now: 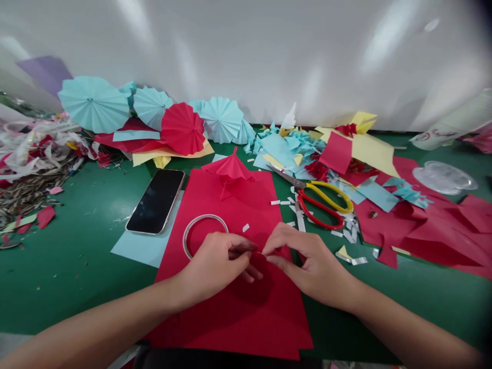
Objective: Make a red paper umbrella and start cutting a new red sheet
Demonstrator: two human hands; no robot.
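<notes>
Both hands are close together over a stack of red paper (184, 312). My left hand (221, 261) is closed, thumb against the fingers; whatever it pinches is too small to make out. Fingertips of my right hand (303, 261) are pinched on a tiny pale piece between the hands, too small to name. Partly behind my left hand lies a white tape ring (186, 237). A small white scrap (246, 227) rests on the red paper. Farther back on the stack stands a small folded red paper umbrella (230, 169).
A phone (157, 201) lies on light blue paper at the left. Scissors (326, 197) with red and yellow handles lie right of the stack. Pleated blue discs (222, 119) line the wall; paper scraps (284, 148) spread behind the scissors and rightward. Twisted sticks (26, 189) are piled far left.
</notes>
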